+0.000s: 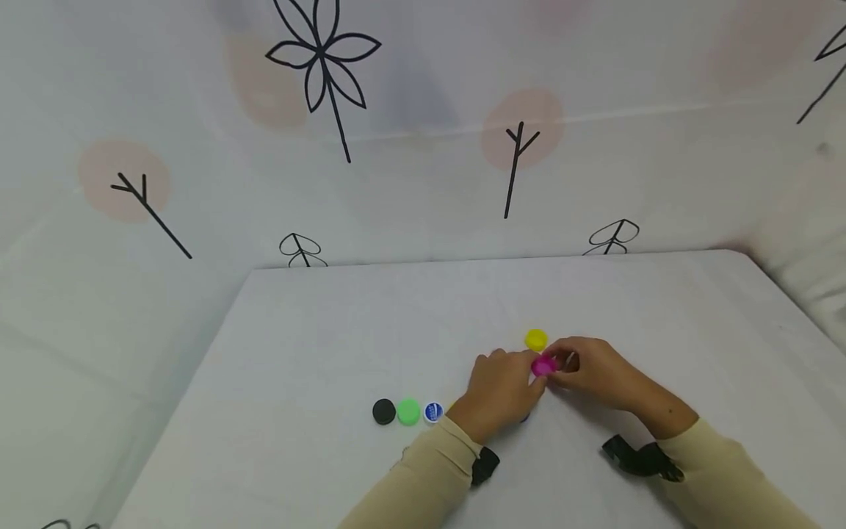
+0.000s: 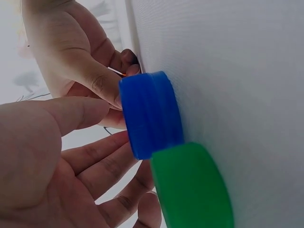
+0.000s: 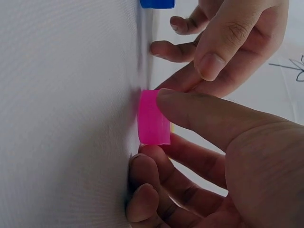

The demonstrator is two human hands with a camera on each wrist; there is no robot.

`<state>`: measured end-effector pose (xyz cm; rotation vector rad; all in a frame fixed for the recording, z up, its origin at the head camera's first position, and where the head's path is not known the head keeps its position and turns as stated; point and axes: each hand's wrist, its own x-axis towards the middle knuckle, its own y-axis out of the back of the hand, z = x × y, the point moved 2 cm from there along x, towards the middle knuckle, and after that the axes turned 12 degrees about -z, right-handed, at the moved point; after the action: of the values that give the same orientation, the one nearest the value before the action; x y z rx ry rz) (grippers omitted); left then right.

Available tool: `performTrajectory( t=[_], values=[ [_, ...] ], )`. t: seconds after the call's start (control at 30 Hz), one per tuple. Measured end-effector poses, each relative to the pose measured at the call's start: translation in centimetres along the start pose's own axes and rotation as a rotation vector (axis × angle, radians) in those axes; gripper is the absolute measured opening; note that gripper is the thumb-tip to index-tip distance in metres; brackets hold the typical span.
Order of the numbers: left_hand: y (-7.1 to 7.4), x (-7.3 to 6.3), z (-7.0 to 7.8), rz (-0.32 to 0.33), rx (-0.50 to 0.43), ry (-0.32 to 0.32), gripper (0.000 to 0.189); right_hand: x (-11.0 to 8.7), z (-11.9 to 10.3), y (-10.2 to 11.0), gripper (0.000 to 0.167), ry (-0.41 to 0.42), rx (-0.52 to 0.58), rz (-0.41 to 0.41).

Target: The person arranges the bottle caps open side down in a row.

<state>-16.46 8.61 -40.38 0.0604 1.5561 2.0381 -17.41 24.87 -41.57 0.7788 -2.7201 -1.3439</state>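
Note:
My right hand (image 1: 598, 373) pinches a bright pink bottle cap (image 3: 154, 118), its thumb on one side and fingers behind. The cap stands close over the white tabletop. Facing it, my left hand (image 1: 504, 389) reaches in with relaxed fingers, its index fingertip right at the pink cap and its thumb apart. Just beyond the pink cap lies a yellow cap (image 1: 536, 339). Close to the left hand in the left wrist view are a blue cap (image 2: 151, 116) and a green cap (image 2: 192, 187), the two overlapping there.
Left of the hands, a black cap (image 1: 384, 411), a light green cap (image 1: 408, 411) and a blue-and-white cap (image 1: 433, 412) sit in a row on the white table (image 1: 297, 330). The left forearm hides part of this row. A patterned cloth (image 1: 423, 191) hangs behind the table.

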Motion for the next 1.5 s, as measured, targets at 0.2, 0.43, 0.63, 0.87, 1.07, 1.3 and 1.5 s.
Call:
performTrajectory(
  t=[0.2, 0.43, 0.63, 0.87, 1.07, 1.3, 1.5],
  values=[
    [0.6, 0.0, -0.1, 0.034, -0.007, -0.026, 0.028, 0.0, -0.5, 0.6, 0.025, 0.008, -0.021, 0.008],
    [0.8, -0.1, -0.7, 0.019, -0.072, -0.005, 0.034, -0.1, -0.6, 0.3, 0.029, 0.024, -0.012, 0.006],
    [1.3, -0.1, -1.2, 0.035, -0.141, -0.003, 0.033, -0.1, -1.0, 0.1, 0.033, 0.026, 0.043, 0.022],
    [1.6, -0.2, -1.1, 0.024, -0.195, 0.002, 0.031, -0.5, -1.2, 0.1, 0.035, 0.037, 0.087, 0.037],
    [1.8, -0.3, -1.1, 0.037, -0.222, 0.04, 0.027, -0.4, -1.3, 0.2, 0.035, 0.041, 0.132, 0.018],
    [1.8, -0.4, -1.2, 0.077, -0.229, 0.02, 0.028, -0.3, -1.2, 0.4, 0.032, -0.037, 0.255, -0.019],
    [1.9, -0.4, -1.3, 0.099, -0.22, 0.002, 0.029, -0.3, -1.1, 0.6, 0.038, -0.053, 0.324, -0.012]
  ],
)
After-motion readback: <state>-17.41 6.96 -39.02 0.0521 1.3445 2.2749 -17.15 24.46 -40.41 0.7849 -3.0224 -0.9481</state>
